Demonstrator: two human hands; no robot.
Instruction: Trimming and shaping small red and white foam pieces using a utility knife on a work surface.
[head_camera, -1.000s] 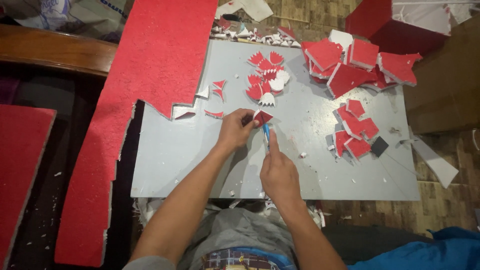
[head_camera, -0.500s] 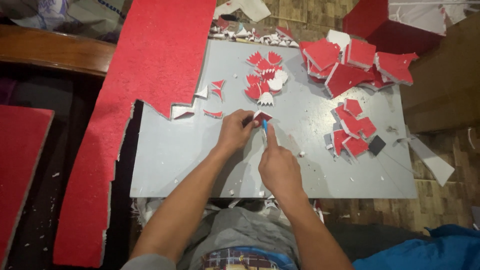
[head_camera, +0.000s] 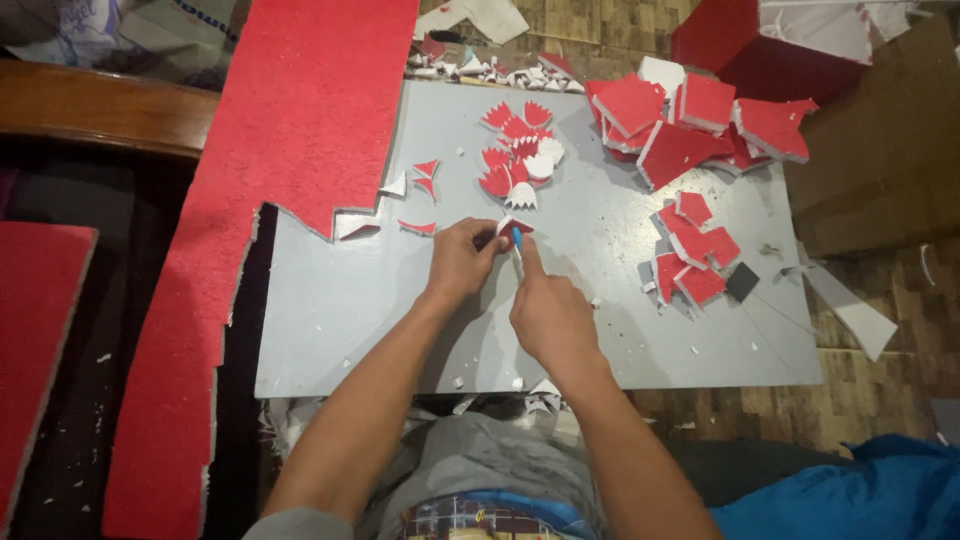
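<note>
We found the person seated at the near edge of a flat grey cutting board (head_camera: 330, 330), both hands together at its middle. The left hand (head_camera: 462, 262) was closed on a small red-faced foam piece (head_camera: 512, 226), pinning it flat against the board. The right hand (head_camera: 545, 315) gripped a slim blue-handled craft knife (head_camera: 517, 240), forefinger laid along the handle, tip at the piece's near edge; the blade itself was too small to make out.

Just beyond the hands lay a cluster of finished red and white toothed cut-outs (head_camera: 518, 155). Square red foam blanks (head_camera: 690, 125) were heaped at the far right, with a smaller group of red offcuts (head_camera: 693, 255) at the right. A long red foam sheet with a notched edge (head_camera: 290, 140) lay along the left side of the board.

In our judgement the cut would go best with the holding fingertips kept behind the blade's line, the knife held steep, and each tooth made in short strokes. The piece, not the wrist, should be turned for each new angle. Loose crumbs near the work could lift the piece and ought to be brushed aside.
</note>
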